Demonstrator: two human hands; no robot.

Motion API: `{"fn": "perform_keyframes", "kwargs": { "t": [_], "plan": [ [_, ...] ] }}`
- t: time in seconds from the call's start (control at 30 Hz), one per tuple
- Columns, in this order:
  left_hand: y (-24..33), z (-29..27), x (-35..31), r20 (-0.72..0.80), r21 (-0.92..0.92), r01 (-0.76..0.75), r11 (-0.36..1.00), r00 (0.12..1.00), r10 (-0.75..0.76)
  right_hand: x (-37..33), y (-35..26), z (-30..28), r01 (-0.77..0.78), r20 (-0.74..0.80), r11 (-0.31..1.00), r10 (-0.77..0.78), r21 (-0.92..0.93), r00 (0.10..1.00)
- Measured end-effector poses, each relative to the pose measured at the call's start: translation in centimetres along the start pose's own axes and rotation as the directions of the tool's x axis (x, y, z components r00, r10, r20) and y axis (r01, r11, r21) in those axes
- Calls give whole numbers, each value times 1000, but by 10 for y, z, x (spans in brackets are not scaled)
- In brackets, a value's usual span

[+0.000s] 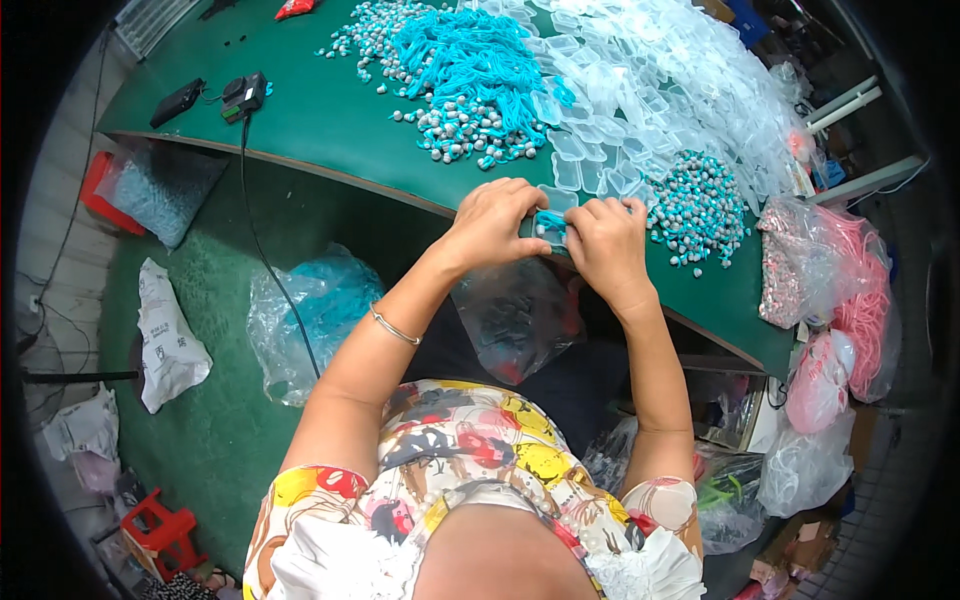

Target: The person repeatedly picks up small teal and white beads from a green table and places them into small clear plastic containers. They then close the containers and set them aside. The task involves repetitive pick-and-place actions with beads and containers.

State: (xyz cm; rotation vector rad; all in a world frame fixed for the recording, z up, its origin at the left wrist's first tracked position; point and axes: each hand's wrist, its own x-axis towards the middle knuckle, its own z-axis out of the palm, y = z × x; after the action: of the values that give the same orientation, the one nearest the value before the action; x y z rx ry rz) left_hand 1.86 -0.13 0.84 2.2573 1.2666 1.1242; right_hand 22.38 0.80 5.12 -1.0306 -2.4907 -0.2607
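Note:
My left hand (492, 222) and my right hand (606, 243) meet at the near edge of the green table (330, 120). Together they grip a small clear plastic case (551, 226) with teal cord and pale pieces inside it. Just beyond my fingers lie empty clear cases (566, 172). A heap of teal-and-silver earpieces (698, 205) sits right of my right hand. A tangle of teal cords (470, 60) with more earpieces lies further back on the table. A thin bracelet circles my left wrist.
A big pile of clear plastic cases (680, 80) covers the table's far right. Bags of pink cords (850, 290) hang at the right edge. A clear bag (515, 315) hangs under my hands. Black devices with a cable (243, 97) lie far left. Bags and a red stool (165, 525) are on the floor.

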Motion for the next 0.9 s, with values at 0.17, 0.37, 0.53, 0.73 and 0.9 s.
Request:
{"fn": "perform_keyframes", "kwargs": {
  "t": [0.17, 0.37, 0.53, 0.73, 0.9],
  "plan": [
    [-1, -1, -2, -4, 28, 11, 1000, 1000, -11, 7, 6, -8, -45, 70, 991, 36, 128, 997],
    [-1, 0, -1, -11, 24, -23, 999, 1000, 23, 12, 24, 15, -107, 84, 993, 103, 45, 991],
    [0, 0, -3, -7, 15, -32, 999, 999, 32, 12, 19, 20, -190, 82, 974, 180, 125, 980],
    [-2, 0, -4, -9, 10, -51, 999, 999, 51, 10, 31, 29, -194, 73, 901, 180, 388, 981],
    [4, -3, -5, -19, -14, 10, 1000, 1000, -10, 11, 20, 18, -204, 22, 875, 217, 438, 976]
  ]
}}
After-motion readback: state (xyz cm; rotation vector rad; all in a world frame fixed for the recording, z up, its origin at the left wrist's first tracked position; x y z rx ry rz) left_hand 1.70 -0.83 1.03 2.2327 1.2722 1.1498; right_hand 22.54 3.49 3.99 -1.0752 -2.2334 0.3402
